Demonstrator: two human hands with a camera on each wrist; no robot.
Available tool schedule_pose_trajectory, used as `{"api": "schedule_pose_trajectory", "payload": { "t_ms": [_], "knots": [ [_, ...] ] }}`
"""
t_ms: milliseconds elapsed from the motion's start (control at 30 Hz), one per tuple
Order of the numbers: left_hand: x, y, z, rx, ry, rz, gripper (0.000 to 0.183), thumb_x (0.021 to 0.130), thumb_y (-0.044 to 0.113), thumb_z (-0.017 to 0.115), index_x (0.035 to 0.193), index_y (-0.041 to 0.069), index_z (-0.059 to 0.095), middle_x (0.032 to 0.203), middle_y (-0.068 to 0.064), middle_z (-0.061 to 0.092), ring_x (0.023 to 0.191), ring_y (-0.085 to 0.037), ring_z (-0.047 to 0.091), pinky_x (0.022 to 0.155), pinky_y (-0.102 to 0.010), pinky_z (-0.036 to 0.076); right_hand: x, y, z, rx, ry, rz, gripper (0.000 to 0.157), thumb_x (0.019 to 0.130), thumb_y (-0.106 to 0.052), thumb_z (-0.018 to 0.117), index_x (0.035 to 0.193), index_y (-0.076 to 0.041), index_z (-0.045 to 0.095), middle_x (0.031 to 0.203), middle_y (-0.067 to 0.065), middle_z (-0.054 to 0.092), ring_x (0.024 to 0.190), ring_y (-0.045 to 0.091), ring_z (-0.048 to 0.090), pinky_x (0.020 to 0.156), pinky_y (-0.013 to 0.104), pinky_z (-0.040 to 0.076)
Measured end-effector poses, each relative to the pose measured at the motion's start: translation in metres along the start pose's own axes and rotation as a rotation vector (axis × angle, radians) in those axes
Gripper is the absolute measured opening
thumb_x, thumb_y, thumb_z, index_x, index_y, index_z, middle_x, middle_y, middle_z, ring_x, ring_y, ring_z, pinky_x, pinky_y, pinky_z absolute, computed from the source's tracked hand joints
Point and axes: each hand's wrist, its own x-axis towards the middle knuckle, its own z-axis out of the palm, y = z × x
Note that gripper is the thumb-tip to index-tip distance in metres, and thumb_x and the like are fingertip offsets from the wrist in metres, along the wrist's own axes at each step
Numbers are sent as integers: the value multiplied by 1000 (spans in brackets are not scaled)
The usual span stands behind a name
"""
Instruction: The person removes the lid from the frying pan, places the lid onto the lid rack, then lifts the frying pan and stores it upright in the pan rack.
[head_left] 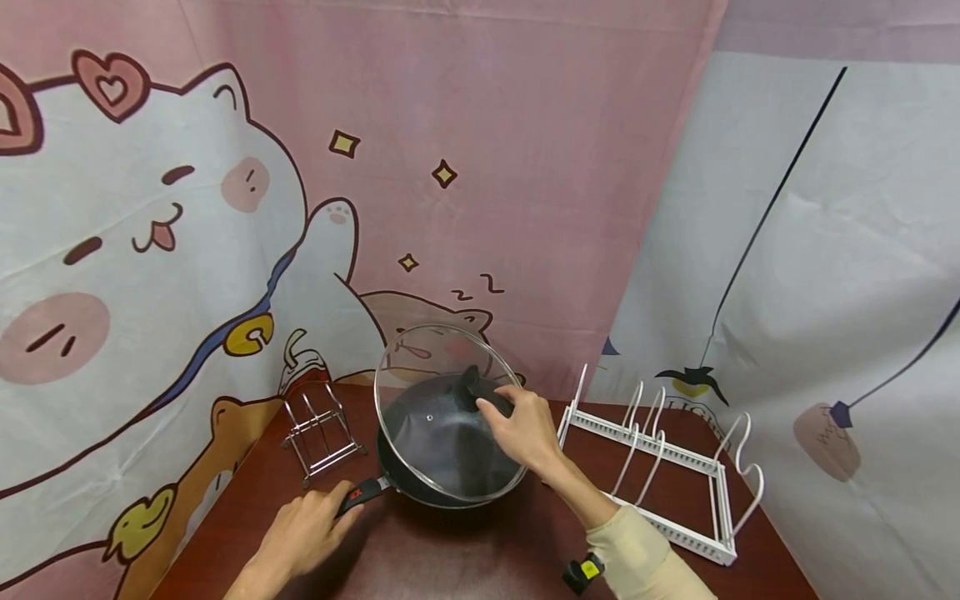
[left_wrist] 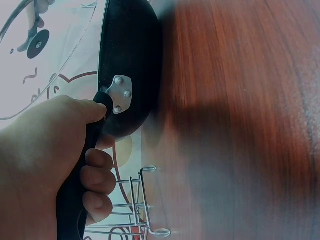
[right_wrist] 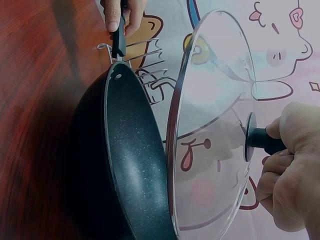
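A dark wok (right_wrist: 135, 150) with a speckled inside sits on the table at the middle of the head view. My left hand (head_left: 303, 525) grips its black handle (left_wrist: 72, 195), thumb along the top near the riveted bracket (left_wrist: 120, 94). Over the wok, my right hand (head_left: 525, 425) holds a glass lid (head_left: 408, 400) by its black knob (right_wrist: 265, 141). The lid is tilted, its far side raised. In the right wrist view a gap shows between the lid's rim and the wok near the handle, narrowing toward the bottom.
A small chrome wire rack (head_left: 322, 433) stands left of the wok. To the right lies a white rack (head_left: 660, 450) with upright wire dividers. A cartoon-printed cloth (head_left: 480, 167) hangs behind the reddish-brown table (left_wrist: 240, 125).
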Motion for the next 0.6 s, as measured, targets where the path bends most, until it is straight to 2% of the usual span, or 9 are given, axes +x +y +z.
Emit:
{"api": "schedule_pose_trajectory", "payload": {
  "t_ms": [300, 600],
  "knots": [
    [1, -2, 0, -3, -15, -5, 20, 107, 45, 78, 115, 29, 69, 72, 14, 56, 61, -9, 53, 55, -37, 44, -1, 3, 1, 48, 13, 42, 38, 101, -37, 85, 123, -5, 83, 122, 15, 86, 118, 34, 82, 99, 54, 64],
    [1, -1, 0, -6, -22, -12, 20, 107, 46, 77, 116, 29, 70, 71, 14, 55, 60, -9, 51, 55, -36, 43, 1, 3, 1, 80, 22, 54, 31, 101, -35, 86, 117, -9, 84, 109, 8, 88, 100, 25, 82, 88, 46, 64]
  ]
}}
